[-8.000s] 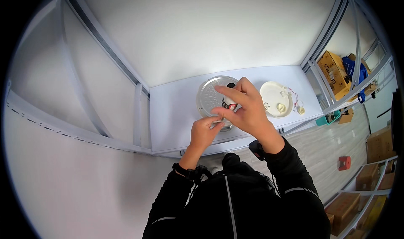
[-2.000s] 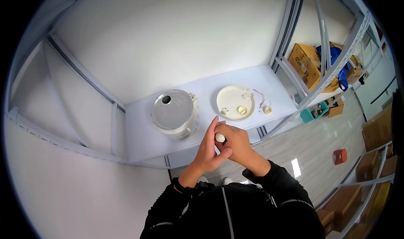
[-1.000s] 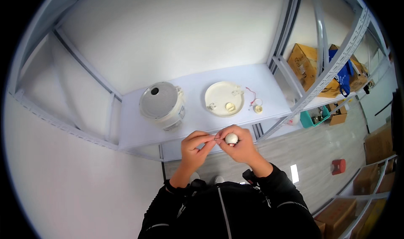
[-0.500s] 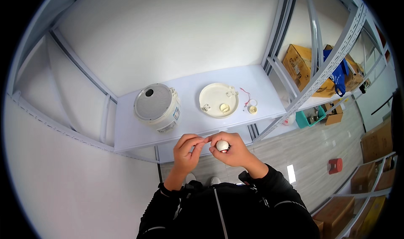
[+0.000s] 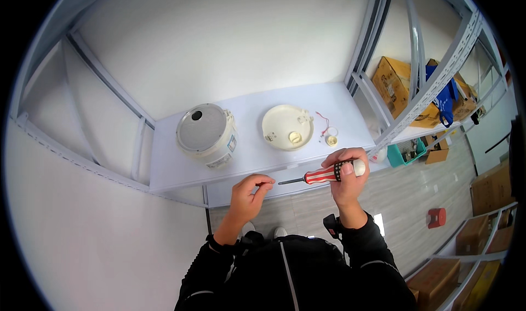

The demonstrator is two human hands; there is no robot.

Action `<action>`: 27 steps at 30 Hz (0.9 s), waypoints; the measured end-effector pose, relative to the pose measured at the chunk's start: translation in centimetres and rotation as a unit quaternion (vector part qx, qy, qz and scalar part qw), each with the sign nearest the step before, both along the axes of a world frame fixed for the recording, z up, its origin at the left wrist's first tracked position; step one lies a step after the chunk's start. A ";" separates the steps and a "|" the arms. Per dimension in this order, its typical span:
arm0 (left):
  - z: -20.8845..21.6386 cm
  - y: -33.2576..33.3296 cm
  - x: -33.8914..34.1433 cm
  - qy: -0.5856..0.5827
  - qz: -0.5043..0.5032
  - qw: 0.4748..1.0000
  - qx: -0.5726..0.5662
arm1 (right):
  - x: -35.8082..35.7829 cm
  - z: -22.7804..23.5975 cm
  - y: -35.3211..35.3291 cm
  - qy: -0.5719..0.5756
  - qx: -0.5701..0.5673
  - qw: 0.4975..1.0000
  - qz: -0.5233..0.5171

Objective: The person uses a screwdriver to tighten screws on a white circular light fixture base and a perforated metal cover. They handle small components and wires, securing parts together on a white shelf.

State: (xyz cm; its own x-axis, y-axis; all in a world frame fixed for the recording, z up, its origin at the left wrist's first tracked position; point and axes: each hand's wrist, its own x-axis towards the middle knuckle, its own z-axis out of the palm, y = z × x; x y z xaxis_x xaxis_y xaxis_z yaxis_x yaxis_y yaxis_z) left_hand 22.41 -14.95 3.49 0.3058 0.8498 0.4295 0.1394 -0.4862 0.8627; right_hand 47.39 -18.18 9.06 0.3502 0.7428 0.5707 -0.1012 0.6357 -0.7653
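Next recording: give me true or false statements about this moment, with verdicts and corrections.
1. The right hand grips a screwdriver. True.
2. The screwdriver's handle is plain green. False: it shows red and white stripes.
3. The screwdriver's tip points toward the left hand. True.
4. A round cream dish lies on the shelf, right of a grey-topped white vessel. True.
5. The left hand rests on the vessel. False: it is near the screwdriver's tip.
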 end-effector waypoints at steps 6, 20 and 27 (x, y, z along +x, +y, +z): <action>0.4 0.0 0.4 0.011 -0.001 1.000 -0.019 | 0.2 -0.1 -0.1 0.009 0.035 0.999 -0.025; 0.0 0.7 1.2 0.035 -0.008 0.999 0.024 | 0.6 -1.6 0.3 0.044 -0.024 0.999 -0.011; -0.3 1.3 1.0 0.019 -0.005 1.000 0.005 | 0.8 -0.7 0.9 0.023 -0.054 0.998 -0.017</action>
State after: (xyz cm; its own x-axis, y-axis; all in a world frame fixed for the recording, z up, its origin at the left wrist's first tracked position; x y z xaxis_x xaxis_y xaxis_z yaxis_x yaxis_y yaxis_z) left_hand 23.45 -13.64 3.21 0.3301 0.8427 0.4254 0.1681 -0.4959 0.8520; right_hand 48.22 -17.28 8.36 0.4011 0.7855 0.4712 -0.1175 0.5543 -0.8240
